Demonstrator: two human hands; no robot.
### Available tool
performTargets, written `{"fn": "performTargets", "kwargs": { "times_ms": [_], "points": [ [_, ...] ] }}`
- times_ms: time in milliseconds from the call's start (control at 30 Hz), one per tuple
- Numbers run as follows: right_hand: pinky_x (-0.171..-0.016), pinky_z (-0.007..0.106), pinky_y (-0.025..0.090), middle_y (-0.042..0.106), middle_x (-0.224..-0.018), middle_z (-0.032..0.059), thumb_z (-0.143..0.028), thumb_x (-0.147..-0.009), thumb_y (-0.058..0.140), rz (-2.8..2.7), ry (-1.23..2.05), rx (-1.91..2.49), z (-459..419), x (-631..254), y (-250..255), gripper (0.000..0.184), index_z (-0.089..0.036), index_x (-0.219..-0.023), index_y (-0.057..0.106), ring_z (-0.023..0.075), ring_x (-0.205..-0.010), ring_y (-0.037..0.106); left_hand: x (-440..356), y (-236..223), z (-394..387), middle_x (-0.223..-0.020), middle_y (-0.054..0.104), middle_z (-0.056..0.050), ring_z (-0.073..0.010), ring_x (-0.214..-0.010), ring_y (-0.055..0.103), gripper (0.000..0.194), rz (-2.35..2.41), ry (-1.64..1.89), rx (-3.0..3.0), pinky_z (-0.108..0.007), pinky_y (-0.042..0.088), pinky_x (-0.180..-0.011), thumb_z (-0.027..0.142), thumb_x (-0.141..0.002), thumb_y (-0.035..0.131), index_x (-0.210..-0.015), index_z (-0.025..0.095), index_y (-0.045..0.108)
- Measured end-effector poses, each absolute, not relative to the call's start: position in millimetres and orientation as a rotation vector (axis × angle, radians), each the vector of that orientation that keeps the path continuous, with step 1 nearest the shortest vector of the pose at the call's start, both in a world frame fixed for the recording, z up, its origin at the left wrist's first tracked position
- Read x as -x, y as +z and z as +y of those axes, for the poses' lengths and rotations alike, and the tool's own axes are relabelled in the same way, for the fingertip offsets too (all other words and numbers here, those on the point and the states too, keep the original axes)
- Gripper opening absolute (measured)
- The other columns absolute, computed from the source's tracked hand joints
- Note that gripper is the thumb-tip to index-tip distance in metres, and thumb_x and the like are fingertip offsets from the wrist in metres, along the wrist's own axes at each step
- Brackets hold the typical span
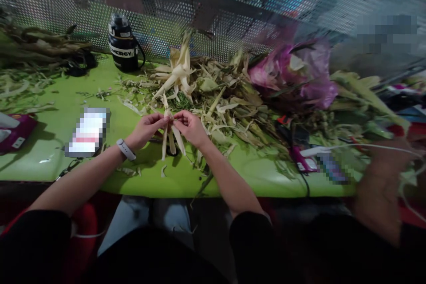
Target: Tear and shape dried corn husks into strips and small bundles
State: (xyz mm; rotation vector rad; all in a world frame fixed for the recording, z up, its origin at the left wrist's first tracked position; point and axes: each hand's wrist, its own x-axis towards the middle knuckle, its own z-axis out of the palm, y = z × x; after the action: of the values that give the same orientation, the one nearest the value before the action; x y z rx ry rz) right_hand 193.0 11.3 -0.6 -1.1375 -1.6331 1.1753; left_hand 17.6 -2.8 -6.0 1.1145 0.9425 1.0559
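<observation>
A small bundle of pale corn husk strips [171, 141] stands between my hands, with a pointed top and several strips hanging down like legs. My left hand [148, 129] pinches its left side with thumb and forefinger. From the right, my right hand [190, 127] pinches the bundle at the same height, fingertips close to the left ones. The fingers partly hide its middle. Just beyond, a larger piece of peeled-back cream husk [181, 75] leans on a heap of dry husks [229, 108]. A dark round object [172, 152] lies partly hidden under the bundle.
The green table [140, 186] ends close to my lap. A phone [88, 132] lies left, near a purple tissue pack [20, 131]. At the back are a black bottle [123, 46], a pink plastic bag [294, 73] and a perforated metal screen [213, 13]. Another person's arm [381, 182] reaches in at right.
</observation>
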Motion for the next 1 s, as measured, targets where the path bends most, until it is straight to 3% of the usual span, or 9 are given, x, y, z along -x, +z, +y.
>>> {"fn": "performTargets", "kwargs": {
  "times_ms": [200, 600, 733, 1000],
  "points": [
    [-0.062, 0.024, 0.042, 0.056, -0.072, -0.002, -0.034, -0.073, 0.062, -1.62, 1.179, 1.112, 17, -194, -7, 0.023, -0.017, -0.087, 0.057, 0.0109, -0.065, 0.052, -21, -2, 2, -0.074, 0.067, -0.007, -0.0183, -0.064, 0.064, 0.04, 1.008, 1.051, -1.054, -0.026, 0.043, -0.048, 0.056, -0.076, 0.068, -0.081, 0.017, 0.069],
    [-0.064, 0.026, 0.046, 0.056, -0.072, -0.0019, -0.03, -0.072, 0.062, -1.592, 1.224, 0.986, 19, -198, 4, 0.02, -0.018, -0.087, 0.055, 0.0125, -0.067, 0.054, -26, 20, 14, -0.072, 0.069, -0.006, -0.0148, -0.061, 0.063, 0.045, 1.102, 0.824, -1.225, -0.025, 0.045, -0.054, 0.059, -0.081, 0.06, -0.08, 0.014, 0.064],
    [-0.057, 0.024, 0.045, 0.055, -0.069, -0.0028, -0.028, -0.072, 0.06, -1.594, 1.286, 0.967, 19, -198, 6, 0.018, -0.02, -0.087, 0.052, 0.0113, -0.061, 0.052, -27, 21, 18, -0.072, 0.069, -0.007, -0.0164, -0.062, 0.064, 0.046, 1.054, 0.761, -1.264, -0.028, 0.048, -0.058, 0.06, -0.08, 0.061, -0.079, 0.014, 0.065],
    [-0.046, 0.02, 0.037, 0.051, -0.061, -0.0062, -0.021, -0.07, 0.054, -1.614, 1.417, 0.975, 20, -200, 7, 0.02, -0.02, -0.09, 0.049, 0.008, -0.048, 0.045, -31, 5, 29, -0.063, 0.064, -0.004, -0.0112, -0.052, 0.057, 0.043, 0.903, 0.91, -1.116, -0.024, 0.045, -0.053, 0.057, -0.077, 0.066, -0.074, 0.013, 0.065]
  ]
}}
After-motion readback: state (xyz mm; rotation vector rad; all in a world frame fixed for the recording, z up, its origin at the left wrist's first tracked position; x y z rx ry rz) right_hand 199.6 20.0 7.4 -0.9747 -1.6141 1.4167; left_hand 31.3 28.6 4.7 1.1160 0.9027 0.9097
